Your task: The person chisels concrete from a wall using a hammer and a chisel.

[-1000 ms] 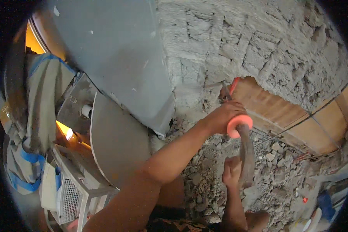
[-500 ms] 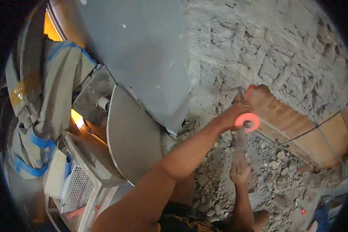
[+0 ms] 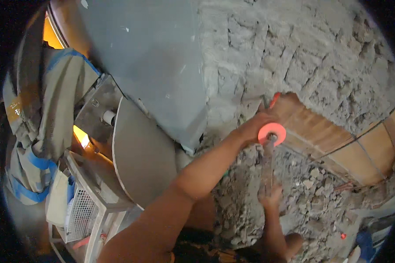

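My left hand [image 3: 260, 122] is closed around a chisel with a round orange-red hand guard [image 3: 264, 135]. A red part of the chisel [image 3: 274, 101] shows beyond my fingers, by the broken upper-left edge of the brown wall tiles [image 3: 314, 127]. My right hand [image 3: 272, 197] grips the handle of a hammer [image 3: 267, 173], which is dusty and slightly blurred. The hammer's upper end lies at or very near the chisel's struck end, in front of the guard; contact is hard to judge. My left fingers hide part of the chisel, and its cutting tip cannot be made out.
Broken tile and mortar rubble [image 3: 311, 193] covers the floor below the tiles. Rough bare wall [image 3: 303, 48] rises above them. Left stand a grey panel [image 3: 153, 65], a curved grey board [image 3: 142, 144], a metal frame [image 3: 98, 206] and a draped cloth with blue edging [image 3: 59, 96].
The view has shifted a little, so most things sit further left. The hammer's upper end is now near the chisel's end. Both hands keep their holds.
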`<state>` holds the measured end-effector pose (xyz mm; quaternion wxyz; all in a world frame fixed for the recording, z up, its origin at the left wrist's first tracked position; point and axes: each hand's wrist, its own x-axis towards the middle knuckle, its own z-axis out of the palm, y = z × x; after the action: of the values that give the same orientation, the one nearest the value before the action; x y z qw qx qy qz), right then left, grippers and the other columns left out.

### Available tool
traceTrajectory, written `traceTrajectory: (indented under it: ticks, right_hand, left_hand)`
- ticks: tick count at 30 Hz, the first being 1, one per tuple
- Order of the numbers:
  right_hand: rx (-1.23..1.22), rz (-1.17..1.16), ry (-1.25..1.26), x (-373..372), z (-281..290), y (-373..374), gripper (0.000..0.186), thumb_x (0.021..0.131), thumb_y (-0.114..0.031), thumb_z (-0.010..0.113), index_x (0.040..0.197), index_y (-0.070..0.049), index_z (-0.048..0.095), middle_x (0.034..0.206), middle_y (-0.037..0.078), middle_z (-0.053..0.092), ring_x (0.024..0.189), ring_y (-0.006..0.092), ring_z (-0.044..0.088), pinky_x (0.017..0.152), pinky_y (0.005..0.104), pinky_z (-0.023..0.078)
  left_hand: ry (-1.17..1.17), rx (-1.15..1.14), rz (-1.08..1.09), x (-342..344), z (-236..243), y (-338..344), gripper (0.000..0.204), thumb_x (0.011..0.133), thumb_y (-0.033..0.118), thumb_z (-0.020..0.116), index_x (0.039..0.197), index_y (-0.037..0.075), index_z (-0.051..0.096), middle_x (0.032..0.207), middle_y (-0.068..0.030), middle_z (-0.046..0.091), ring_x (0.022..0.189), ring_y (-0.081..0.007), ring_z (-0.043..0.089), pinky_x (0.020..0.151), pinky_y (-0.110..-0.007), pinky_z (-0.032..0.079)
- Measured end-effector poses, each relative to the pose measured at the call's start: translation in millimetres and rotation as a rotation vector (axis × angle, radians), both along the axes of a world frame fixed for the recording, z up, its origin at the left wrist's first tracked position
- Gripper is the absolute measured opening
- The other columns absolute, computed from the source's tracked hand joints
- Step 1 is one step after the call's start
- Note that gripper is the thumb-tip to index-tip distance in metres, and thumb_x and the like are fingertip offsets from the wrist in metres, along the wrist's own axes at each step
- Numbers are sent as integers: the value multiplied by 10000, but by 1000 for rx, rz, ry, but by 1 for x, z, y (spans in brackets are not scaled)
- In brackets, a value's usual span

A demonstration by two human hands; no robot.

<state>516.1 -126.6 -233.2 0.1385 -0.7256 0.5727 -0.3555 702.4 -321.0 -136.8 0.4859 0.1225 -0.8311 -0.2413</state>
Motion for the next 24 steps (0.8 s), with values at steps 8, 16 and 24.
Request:
traceTrajectory:
  ticks: [8,16,24]
  right_hand:
    - [408,-159,-281,-7,62,57,190,906,-172,547,950,-6,629,810,124,600,595,317,472,590,418,433]
    - [-235,34,64,-16,-33,4,178,901,-49,535,1047,10,618,835,55,633,577,179,532,563,303,478]
    - [-211,73,-90,-26,16,28,124,858,-17,584,981,2,587,828,96,642,599,184,541,615,295,486]
  left_hand:
    - [76,-54,37,0,4,4,280,632,128,762,854,35,617,812,-102,571,806,-293,556,772,-387,457]
    - [-66,-61,-36,5,2,-11,340,626,106,804,923,70,642,932,-75,641,923,-269,610,898,-397,473]
    - [56,52,37,-8,0,1,301,664,144,789,916,76,638,979,-80,654,976,-272,606,905,-406,460]
